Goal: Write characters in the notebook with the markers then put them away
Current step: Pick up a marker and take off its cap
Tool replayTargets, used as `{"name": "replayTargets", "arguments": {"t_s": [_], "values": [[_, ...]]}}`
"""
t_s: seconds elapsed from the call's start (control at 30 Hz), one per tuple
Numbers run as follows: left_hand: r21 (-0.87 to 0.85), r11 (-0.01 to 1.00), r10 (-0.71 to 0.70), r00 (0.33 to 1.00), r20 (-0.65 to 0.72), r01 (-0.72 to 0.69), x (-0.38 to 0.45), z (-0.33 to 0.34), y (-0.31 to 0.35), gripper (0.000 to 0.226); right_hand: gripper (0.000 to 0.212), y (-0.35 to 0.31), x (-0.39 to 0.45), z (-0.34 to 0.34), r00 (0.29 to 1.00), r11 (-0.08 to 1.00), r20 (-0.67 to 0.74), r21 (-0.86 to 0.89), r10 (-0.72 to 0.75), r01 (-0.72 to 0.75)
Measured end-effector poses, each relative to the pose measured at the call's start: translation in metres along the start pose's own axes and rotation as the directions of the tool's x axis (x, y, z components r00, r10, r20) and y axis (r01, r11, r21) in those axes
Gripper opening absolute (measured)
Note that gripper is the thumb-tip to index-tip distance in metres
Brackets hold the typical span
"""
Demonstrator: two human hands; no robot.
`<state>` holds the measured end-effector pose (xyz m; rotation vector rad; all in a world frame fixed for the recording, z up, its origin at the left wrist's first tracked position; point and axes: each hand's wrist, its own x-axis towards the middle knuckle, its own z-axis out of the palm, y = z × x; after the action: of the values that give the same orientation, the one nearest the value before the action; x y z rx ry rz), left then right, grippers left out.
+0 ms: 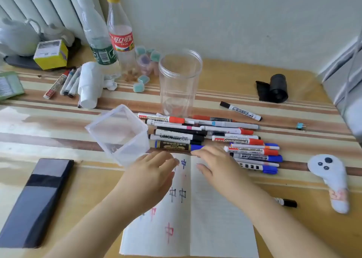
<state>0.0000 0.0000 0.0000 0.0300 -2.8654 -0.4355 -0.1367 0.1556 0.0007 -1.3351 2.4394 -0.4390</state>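
Observation:
An open notebook (211,218) lies at the front of the table with black, red and blue characters on its left page. Just behind it lies a heap of several markers (215,138) with red, blue and black caps. My left hand (150,177) hovers over the left page with fingers loosely extended, holding nothing. Over the notebook's top edge my right hand (215,163) reaches with straight fingers, its fingertips close to a blue-capped marker (176,145). A square clear tub (119,134) stands tilted left of the heap. A tall clear jar (179,81) stands behind it.
A dark phone (37,199) lies front left. A white controller (333,179) and a black marker (287,202) lie at the right. A lone marker (241,111), a black roll (276,88), two bottles (109,32), more markers (62,83) and a teapot (17,36) sit further back.

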Motion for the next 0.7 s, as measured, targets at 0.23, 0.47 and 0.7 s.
{"name": "replayTargets", "arguments": {"t_s": [0.23,0.47,0.7], "values": [[0.12,0.985,0.143,0.982,-0.127,-0.128,-0.004,0.032,-0.014,0.024,0.031,0.009,0.044,0.027,0.966,0.923,-0.092,-0.329,-0.24,0.198],[0.177,0.979,0.133,0.98,-0.146,-0.106,-0.019,0.038,-0.009,0.03,0.02,0.009,0.052,0.039,0.971,0.882,-0.152,-0.461,-0.183,0.094],[0.086,0.996,0.009,0.986,-0.168,0.005,-0.044,0.026,0.007,0.023,0.015,-0.008,0.02,0.019,0.958,0.962,-0.282,-0.273,-0.056,-0.024]]}}
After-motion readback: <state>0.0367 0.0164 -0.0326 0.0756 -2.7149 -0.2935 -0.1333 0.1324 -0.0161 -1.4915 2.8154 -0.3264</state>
